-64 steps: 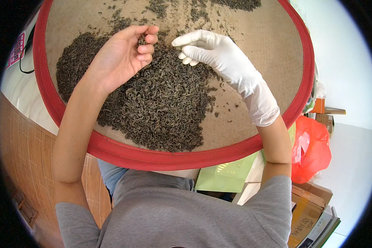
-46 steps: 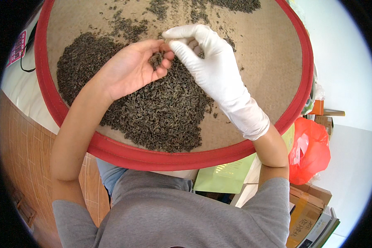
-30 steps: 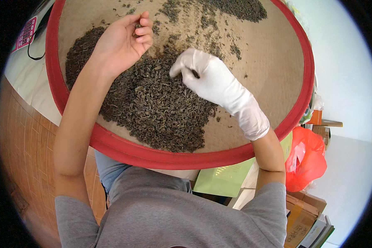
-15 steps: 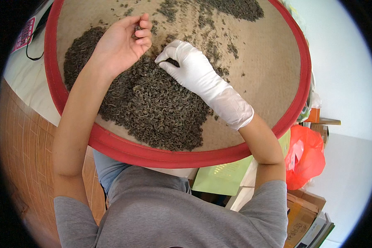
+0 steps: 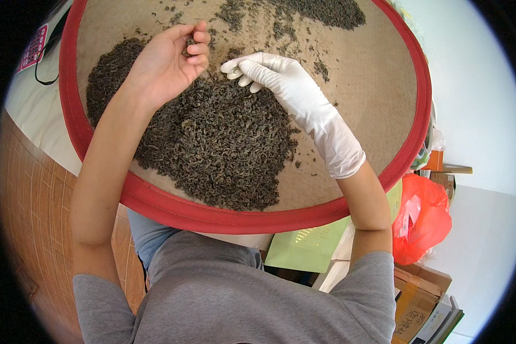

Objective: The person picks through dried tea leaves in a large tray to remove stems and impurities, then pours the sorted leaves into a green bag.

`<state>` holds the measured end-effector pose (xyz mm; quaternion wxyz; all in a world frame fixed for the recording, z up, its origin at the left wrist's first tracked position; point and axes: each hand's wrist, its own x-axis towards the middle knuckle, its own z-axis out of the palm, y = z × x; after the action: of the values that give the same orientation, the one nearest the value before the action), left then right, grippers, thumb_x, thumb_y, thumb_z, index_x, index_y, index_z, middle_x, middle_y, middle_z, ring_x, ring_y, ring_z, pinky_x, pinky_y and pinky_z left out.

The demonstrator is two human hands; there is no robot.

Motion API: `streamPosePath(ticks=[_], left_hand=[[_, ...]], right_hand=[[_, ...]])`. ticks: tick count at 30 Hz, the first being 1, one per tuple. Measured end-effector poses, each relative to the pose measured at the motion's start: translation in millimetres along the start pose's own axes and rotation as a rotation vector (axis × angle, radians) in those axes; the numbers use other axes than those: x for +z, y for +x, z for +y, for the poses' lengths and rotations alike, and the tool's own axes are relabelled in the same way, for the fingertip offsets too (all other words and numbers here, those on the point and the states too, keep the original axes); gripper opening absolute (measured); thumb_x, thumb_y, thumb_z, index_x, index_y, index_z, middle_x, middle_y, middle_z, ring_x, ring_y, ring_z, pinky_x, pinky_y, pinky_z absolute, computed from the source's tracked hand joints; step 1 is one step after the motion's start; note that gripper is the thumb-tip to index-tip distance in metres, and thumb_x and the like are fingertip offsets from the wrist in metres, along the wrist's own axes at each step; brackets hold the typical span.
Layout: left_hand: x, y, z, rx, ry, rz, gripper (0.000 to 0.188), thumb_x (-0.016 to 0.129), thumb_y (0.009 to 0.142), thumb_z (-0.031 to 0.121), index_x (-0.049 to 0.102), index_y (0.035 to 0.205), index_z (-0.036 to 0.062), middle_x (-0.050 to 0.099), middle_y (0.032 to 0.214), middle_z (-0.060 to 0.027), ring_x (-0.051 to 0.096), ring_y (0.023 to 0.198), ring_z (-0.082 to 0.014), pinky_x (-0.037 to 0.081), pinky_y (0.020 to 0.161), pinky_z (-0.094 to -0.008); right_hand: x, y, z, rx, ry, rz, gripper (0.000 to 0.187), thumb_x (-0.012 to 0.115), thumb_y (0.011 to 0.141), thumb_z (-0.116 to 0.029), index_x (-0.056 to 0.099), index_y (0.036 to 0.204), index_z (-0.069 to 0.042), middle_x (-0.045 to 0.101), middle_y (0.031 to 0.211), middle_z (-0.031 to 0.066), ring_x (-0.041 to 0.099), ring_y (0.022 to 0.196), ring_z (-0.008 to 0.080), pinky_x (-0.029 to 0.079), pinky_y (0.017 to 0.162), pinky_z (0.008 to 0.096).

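Note:
A big pile of dark, curled dried tea leaves (image 5: 226, 149) lies on a round, red-rimmed tray (image 5: 172, 218) with a tan woven bed. Above the pile's far side, my bare left hand (image 5: 175, 60) is palm up, its fingers curled round a small clump of the same leaves. Close to its right is my right hand (image 5: 269, 71) in a white glove, over the far edge of the pile. Its thumb and fingertips are pinched together; whatever sits between them is too small to make out.
More leaves (image 5: 332, 11) are heaped at the tray's far side, with loose bits scattered between. A pink calculator-like pad (image 5: 33, 49) lies at left. Right of the tray are a red plastic bag (image 5: 421, 218) and cardboard boxes (image 5: 415, 298). A green pouch (image 5: 304, 249) shows below the rim.
My right hand has shifted slightly right, its wrist swinging outward and the fingers turning to a flatter pinch. The left hand stays nearly in place, still curled round its leaves.

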<state>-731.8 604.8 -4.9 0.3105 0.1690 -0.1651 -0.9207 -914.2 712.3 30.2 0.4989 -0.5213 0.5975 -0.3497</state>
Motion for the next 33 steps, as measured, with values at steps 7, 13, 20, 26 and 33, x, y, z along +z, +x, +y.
streamPosePath(ticks=[7, 13, 20, 26, 33], left_hand=[[2, -1, -2, -0.011, 0.040, -0.006, 0.013, 0.041, 0.099, 0.013, 0.049, 0.099, 0.0022, 0.047, 0.080, -0.0005, 0.041, 0.063, -0.0084, 0.040, 0.058, -0.0211], [5, -1, -4, -0.042, 0.082, -0.007, 0.012, 0.041, 0.099, 0.013, 0.048, 0.099, 0.0032, 0.046, 0.080, 0.0007, 0.040, 0.063, -0.0079, 0.040, 0.057, -0.0207], [-2, 0, 0, 0.019, 0.079, -0.051, 0.012, 0.040, 0.099, 0.013, 0.048, 0.099, 0.0035, 0.044, 0.079, 0.0009, 0.040, 0.063, -0.0082, 0.040, 0.058, -0.0205], [-19, 10, 6, 0.077, 0.083, -0.099, 0.015, 0.038, 0.100, 0.012, 0.048, 0.098, 0.0013, 0.045, 0.079, -0.0005, 0.040, 0.064, -0.0091, 0.040, 0.059, -0.0213], [-25, 12, 11, 0.043, 0.030, -0.108, 0.015, 0.039, 0.099, 0.011, 0.050, 0.099, 0.0007, 0.046, 0.079, -0.0009, 0.040, 0.064, -0.0098, 0.041, 0.060, -0.0215]], right_hand=[[-3, -3, -5, 0.031, -0.037, 0.042, 0.021, 0.061, 0.092, -0.021, 0.068, 0.100, -0.004, 0.067, 0.094, 0.0012, 0.056, 0.083, 0.0076, 0.046, 0.077, 0.0225], [-1, -6, -7, 0.010, -0.025, 0.077, 0.019, 0.064, 0.089, -0.017, 0.066, 0.103, -0.004, 0.065, 0.089, 0.0013, 0.055, 0.080, 0.0088, 0.046, 0.076, 0.0226], [39, -31, -19, -0.660, -0.978, 0.019, 0.048, 0.072, 0.077, -0.024, 0.056, 0.120, -0.010, 0.057, 0.112, 0.0124, 0.054, 0.107, 0.0306, 0.044, 0.094, 0.0396], [73, -22, 2, -0.669, -1.013, 0.069, 0.027, 0.061, 0.084, -0.015, 0.063, 0.109, -0.008, 0.058, 0.110, 0.0126, 0.055, 0.098, 0.0320, 0.046, 0.084, 0.0405], [71, -7, 11, -0.636, -0.925, -0.027, 0.019, 0.069, 0.077, -0.012, 0.064, 0.095, -0.006, 0.062, 0.096, 0.0112, 0.058, 0.090, 0.0309, 0.047, 0.082, 0.0395]])
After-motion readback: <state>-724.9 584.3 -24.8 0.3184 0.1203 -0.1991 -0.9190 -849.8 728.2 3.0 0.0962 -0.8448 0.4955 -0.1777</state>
